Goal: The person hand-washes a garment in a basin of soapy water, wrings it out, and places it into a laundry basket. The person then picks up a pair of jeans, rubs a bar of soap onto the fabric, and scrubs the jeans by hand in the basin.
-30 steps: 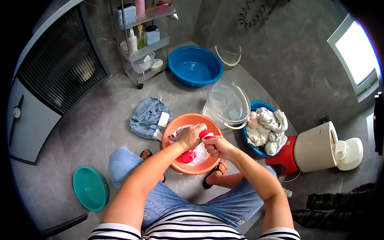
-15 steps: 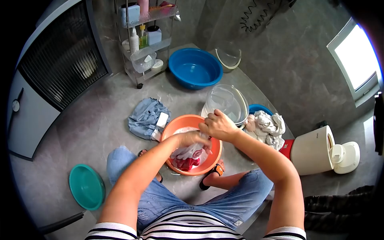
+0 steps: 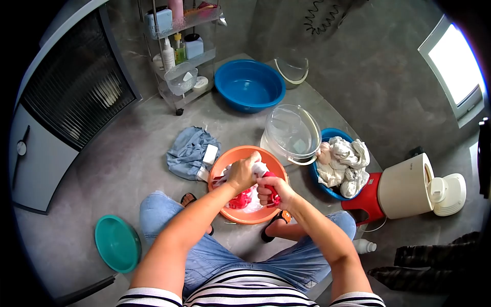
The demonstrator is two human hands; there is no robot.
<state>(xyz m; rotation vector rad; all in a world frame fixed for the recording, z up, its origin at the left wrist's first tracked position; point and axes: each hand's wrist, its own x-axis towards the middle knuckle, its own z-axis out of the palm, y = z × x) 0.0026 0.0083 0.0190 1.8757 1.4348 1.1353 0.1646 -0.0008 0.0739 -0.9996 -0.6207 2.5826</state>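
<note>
Over the orange basin point(image 3: 276, 163), my left hand point(image 3: 241, 175) is closed on the white part of a red-and-white cloth point(image 3: 260, 170). Close beside it on the right, my right hand point(image 3: 276, 193) has its fingers wrapped round the red part of the same cloth. Below both hands, a red and whitish wet garment point(image 3: 239, 199) lies in the basin among suds. Left of the basin, a blue-grey cloth point(image 3: 189, 149) is heaped on the floor with a white block point(image 3: 210, 154) at its edge.
A clear bucket point(image 3: 290, 132) stands behind the basin. A blue tub point(image 3: 249, 85) is further back, beside a shelf rack point(image 3: 185, 64). To the right, white laundry point(image 3: 343, 163) fills another blue tub, near a red stool point(image 3: 364, 198). A teal basin point(image 3: 117, 243) is at lower left.
Half a second ago my right hand was raised higher, towards the bucket, and my left hand was over the cloth. Now the two hands are close together, with the red-and-white cloth gripped between them.
</note>
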